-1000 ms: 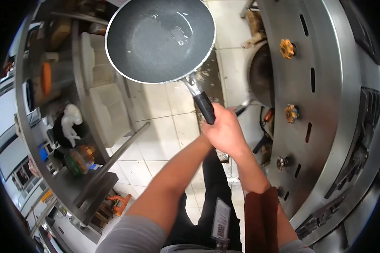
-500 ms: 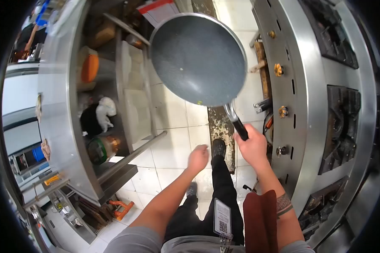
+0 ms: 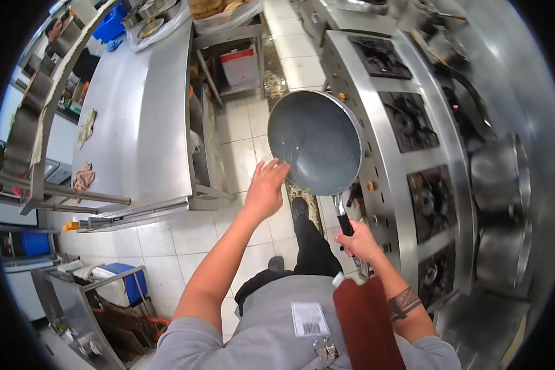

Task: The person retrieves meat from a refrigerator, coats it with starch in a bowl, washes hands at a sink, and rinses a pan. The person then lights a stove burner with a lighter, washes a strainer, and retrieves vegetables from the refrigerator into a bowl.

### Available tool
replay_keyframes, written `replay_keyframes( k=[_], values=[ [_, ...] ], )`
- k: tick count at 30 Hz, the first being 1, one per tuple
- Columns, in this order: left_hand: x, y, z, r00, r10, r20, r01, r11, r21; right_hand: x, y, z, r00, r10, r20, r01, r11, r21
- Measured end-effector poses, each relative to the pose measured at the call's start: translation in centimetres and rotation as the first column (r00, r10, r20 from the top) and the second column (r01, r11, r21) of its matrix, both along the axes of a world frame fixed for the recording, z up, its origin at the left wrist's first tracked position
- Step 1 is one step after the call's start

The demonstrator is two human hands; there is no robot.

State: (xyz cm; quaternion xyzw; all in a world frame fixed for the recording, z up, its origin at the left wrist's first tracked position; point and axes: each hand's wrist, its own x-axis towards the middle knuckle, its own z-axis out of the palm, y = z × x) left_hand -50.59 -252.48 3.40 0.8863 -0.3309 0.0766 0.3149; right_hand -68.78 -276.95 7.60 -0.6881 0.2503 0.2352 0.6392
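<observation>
A dark grey frying pan [image 3: 314, 142] hangs in the air over the tiled floor, its inside facing up. My right hand [image 3: 359, 242] is wrapped round its black handle [image 3: 345, 224]. My left hand [image 3: 267, 188] is beside the pan's left rim, fingers apart and holding nothing; whether the fingertips touch the rim I cannot tell. Small bits lie near the pan's lower edge. A reddish-brown cloth [image 3: 367, 320] lies over my right side by the forearm.
On the right stands a steel stove [image 3: 376, 145] with black burners and knobs, with large pots [image 3: 502, 176] behind it. On the left is a steel table [image 3: 154, 117] with rags [image 3: 84, 179]. A white and red box [image 3: 239, 66] sits on a shelf ahead.
The view has tilted up, showing more of the table and stove. My left hand, near the handle a second ago, has moved away and now reaches up beside the pan's rim with fingers spread.
</observation>
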Motion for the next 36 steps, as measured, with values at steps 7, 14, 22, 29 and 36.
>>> replay_keyframes(
  k=[7, 14, 22, 29, 36],
  values=[
    [-11.6, 1.8, 7.8, 0.935, -0.348, -0.064, 0.332, 0.925, -0.186, -11.6, 5.6, 7.2, 0.963, 0.038, 0.267, 0.074, 0.915, -0.396],
    [-15.0, 3.3, 11.0, 0.926, -0.378, 0.008, 0.361, 0.879, -0.31, -16.5, 8.6, 9.5, 0.901, 0.159, 0.404, 0.114, 0.811, -0.573],
    [-21.4, 5.7, 8.2, 0.942, -0.315, -0.119, 0.285, 0.934, -0.216, -23.4, 9.1, 8.9, 0.907, 0.117, 0.406, 0.142, 0.82, -0.554],
    [-31.3, 24.9, -13.1, 0.921, 0.299, -0.248, 0.124, 0.378, 0.917, -40.7, 6.1, 8.2, 0.942, -0.101, 0.319, 0.254, 0.837, -0.485],
    [-48.2, 14.5, -12.4, 0.891, 0.166, -0.423, 0.352, 0.337, 0.873, -72.5, 7.3, 9.0, 0.802, -0.543, 0.251, 0.598, 0.72, -0.353]
  ],
)
